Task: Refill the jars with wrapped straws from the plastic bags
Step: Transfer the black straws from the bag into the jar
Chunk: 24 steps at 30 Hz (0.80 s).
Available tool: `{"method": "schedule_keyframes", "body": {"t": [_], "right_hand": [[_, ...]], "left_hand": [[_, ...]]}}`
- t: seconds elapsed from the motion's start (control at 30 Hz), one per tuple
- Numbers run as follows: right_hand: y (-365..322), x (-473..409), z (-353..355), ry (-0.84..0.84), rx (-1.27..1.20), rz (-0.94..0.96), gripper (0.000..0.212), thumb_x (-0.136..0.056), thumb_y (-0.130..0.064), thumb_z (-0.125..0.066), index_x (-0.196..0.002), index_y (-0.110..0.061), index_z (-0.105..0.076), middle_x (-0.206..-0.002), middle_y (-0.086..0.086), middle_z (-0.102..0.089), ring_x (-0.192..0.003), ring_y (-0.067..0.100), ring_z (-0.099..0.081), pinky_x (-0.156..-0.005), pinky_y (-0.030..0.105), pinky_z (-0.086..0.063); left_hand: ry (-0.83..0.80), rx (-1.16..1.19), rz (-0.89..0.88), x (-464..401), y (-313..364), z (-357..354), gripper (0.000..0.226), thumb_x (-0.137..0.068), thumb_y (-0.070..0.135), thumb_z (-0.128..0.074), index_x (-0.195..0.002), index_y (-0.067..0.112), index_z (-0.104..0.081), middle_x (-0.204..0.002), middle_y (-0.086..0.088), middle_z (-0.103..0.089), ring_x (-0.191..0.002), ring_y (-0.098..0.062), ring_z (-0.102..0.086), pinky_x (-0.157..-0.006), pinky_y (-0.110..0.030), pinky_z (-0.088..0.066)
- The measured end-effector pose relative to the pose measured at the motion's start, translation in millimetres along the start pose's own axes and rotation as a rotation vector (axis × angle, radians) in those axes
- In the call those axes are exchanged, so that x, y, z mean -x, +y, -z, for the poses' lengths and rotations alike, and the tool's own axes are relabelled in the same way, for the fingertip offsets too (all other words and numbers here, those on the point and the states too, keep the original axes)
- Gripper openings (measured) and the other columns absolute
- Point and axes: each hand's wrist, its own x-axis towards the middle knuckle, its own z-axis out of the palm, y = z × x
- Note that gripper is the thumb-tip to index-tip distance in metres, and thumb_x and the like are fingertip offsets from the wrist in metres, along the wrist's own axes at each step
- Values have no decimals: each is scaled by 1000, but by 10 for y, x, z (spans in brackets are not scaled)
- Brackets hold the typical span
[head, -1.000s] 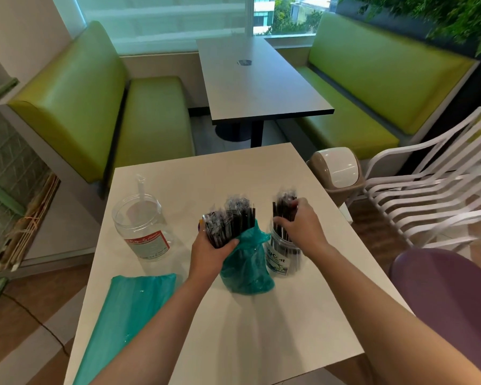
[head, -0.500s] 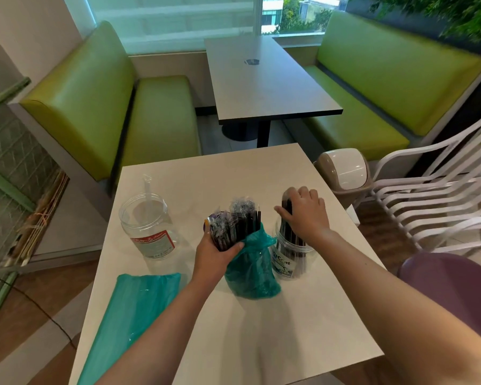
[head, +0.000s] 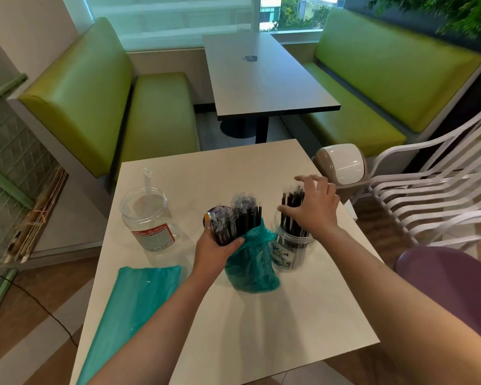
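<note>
Teal plastic, flattened into a long empty-looking bag [head: 139,309], is laid along the lower left of the frame on the pale table [head: 289,323], its long axis running from the near edge up toward the centre. Just above centre, a 2nd teal bag [head: 250,262] is stood upright on the table, crumpled at its base and open at the top. A bundle of wrapped straws [head: 233,220] is seen rising out of it: thin dark sticks in clear crinkled sleeves, long axes near vertical, tips pointing up and leaning slightly left. The bundle and the bag's mouth are clamped by the left hand [head: 214,251], thumb across the front.

Just right of this bag, touching it, a clear labelled jar [head: 286,251] is stood upright without a lid. It is filled with dark wrapped straws [head: 292,212], upright, their ends sticking out above the rim. The right hand [head: 314,209] is held at these ends with fingers spread apart, gripping nothing; whether the palm touches the straws cannot be told.

At centre left, well apart from the bags' contents, a 2nd clear jar [head: 147,220] with a red-and-white label is stood open; 1 pale transparent straw is seen leaning inside it.

Beyond the table, a small swing-lid bin [head: 342,165] is visible at right.
</note>
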Motion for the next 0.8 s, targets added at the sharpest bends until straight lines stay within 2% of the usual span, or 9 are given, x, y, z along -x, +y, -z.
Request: {"method": "schedule_keyframes", "body": {"t": [0.07,0.17,0.27,0.33,0.4,0.53,0.67,0.73,0.8], "right_hand": [[-67,66,14,95,34,0,70,-74,-52,-73,-133,-30,-44,-141,5,-34,-130,29,-29,-106,44,-27],[-219,248,45,257,-57,62,35,-83,-30,-65,-116,-23,-55,-122,3,-48,-115,25,-40,-93,38,-33],[-382,518,-30,104,-383,154,15,-87,-14,-58,-99,-23,-61,-97,-6,-56,-93,8,-50,-79,25,-39],[-431,673,-135,-65,-497,154,13,-91,-17,-57,-100,-25,-59,-96,-5,-55,-83,3,-52,-74,22,-43],[-444,770,-207,-162,-549,80,16,-93,-23,-58,-108,-25,-53,-92,-3,-57,-78,9,-57,-69,27,-49],[-398,836,-237,-239,-565,-75,53,-90,-20,-65,-132,-21,-34,-74,-3,-56,-66,9,-57,-59,26,-48],[-293,796,-278,-309,-592,-148,84,-82,-18,-73,-147,-28,-21,-74,-1,-59,-71,15,-61,-66,33,-52],[-275,773,-257,-365,-597,-124,71,-80,-17,-75,-140,-29,-39,-77,0,-59,-75,17,-61,-66,34,-52],[-275,779,-231,-398,-596,-76,45,-79,-20,-76,-119,-27,-57,-83,3,-59,-79,20,-61,-70,37,-55]], "left_hand": [[-2,-4,0,3,2,2,66,-73,16,-86,-130,14,-52,-112,6,-62,-104,-11,-57,-90,-23,-46],[-8,-2,-1,9,1,3,67,-72,14,-86,-129,13,-52,-112,5,-61,-104,-10,-56,-90,-22,-45],[-19,4,-16,15,-10,-6,69,-71,13,-87,-130,13,-51,-113,5,-62,-104,-10,-57,-90,-21,-45],[-28,8,-32,11,-31,-15,68,-69,11,-87,-127,16,-51,-110,7,-63,-104,-12,-60,-88,-21,-46],[-48,14,-40,12,-51,-22,68,-67,12,-89,-123,20,-51,-106,11,-63,-105,-12,-61,-85,-20,-46],[-117,10,-21,34,-83,-16,80,-63,19,-91,-131,22,-49,-106,16,-62,-104,-7,-59,-81,-11,-46],[-185,-11,-20,4,-131,0,82,-59,27,-93,-129,24,-50,-113,13,-64,-110,-10,-60,-90,-22,-49],[-209,-5,-19,5,-121,-3,82,-60,27,-93,-130,24,-50,-113,14,-64,-109,-7,-60,-86,-15,-49],[-215,8,-21,18,-94,-13,77,-65,28,-90,-130,24,-50,-113,15,-64,-107,-5,-60,-78,-8,-47]]}}
